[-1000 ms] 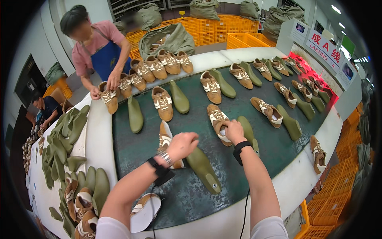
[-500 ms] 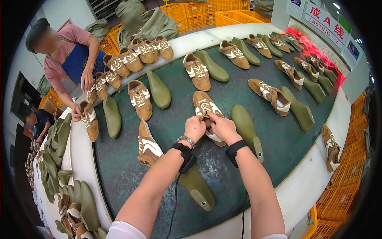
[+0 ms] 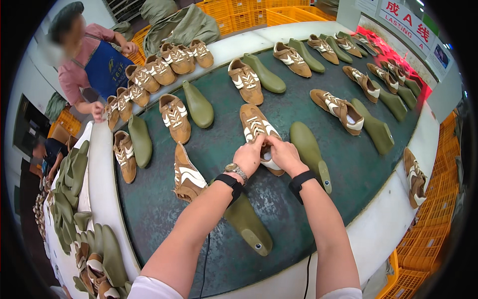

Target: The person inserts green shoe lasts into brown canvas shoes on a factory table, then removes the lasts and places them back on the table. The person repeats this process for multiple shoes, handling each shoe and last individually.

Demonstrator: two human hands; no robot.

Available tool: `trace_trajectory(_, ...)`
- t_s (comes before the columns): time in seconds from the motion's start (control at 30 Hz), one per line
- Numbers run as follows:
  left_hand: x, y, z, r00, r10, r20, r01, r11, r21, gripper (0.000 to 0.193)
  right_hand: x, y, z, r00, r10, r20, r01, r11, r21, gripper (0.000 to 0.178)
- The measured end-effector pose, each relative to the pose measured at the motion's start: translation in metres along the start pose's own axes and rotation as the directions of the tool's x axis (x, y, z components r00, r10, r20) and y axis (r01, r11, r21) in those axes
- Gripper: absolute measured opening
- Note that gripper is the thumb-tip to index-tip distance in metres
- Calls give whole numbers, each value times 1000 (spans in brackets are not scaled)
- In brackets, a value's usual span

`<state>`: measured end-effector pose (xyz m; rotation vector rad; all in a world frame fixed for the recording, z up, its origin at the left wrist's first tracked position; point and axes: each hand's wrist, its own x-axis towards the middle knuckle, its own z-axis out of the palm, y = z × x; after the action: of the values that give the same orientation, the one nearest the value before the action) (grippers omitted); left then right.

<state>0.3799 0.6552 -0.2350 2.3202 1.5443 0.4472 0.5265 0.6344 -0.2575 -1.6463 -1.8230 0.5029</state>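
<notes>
A brown suede sneaker (image 3: pixel 253 121) with white stripes and laces lies on the dark green surface, toe pointing away from me. My left hand (image 3: pixel 248 158) and my right hand (image 3: pixel 285 155) press in from both sides over its lacing, fingers closed on it around the tongue and opening. The fingertips partly hide the upper laces. Just right of the sneaker lies a green shoe last (image 3: pixel 309 152). Another green last (image 3: pixel 246 224) rests below my left forearm. Left of my left wrist, a second sneaker (image 3: pixel 186 174) lies on its side.
Pairs of sneakers and lasts stand across the green surface, like this sneaker (image 3: pixel 337 112) and last (image 3: pixel 372 127). More sneakers line the white rim (image 3: pixel 231 47). A co-worker (image 3: pixel 97 65) stands at far left. Lasts pile up at left; orange crates (image 3: pixel 433 204) are stacked right.
My hands stay on the sneaker, fingers shifted slightly along the lacing. The co-worker has let go of a sneaker at the left, now lying beside a last, and has leaned back.
</notes>
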Motion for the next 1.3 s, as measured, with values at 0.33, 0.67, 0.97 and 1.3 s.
trace_trajectory(0.33, -6, -25, 5, 969, 197, 149, -200, 980, 2, 20, 13, -5, 3, 910, 376, -175, -401, 905, -140, 17)
trace_trajectory(0.67, -33, -12, -50, 971, -66, 231, 121, 965, -233, 61, 4, -18, -23, 968, 235, -85, -237, 971, -9, 44)
trace_trajectory(0.97, -350, -37, -282, 981, 26, 195, -9, 996, -89, 48, -180, -141, -87, 866, -140, 481, 112, 990, 86, 25)
trace_trajectory(1.3, -720, -10, -276, 848, -529, -39, 517, 840, -164, 43, -376, -354, 40, 393, -556, 732, 458, 809, 369, 28)
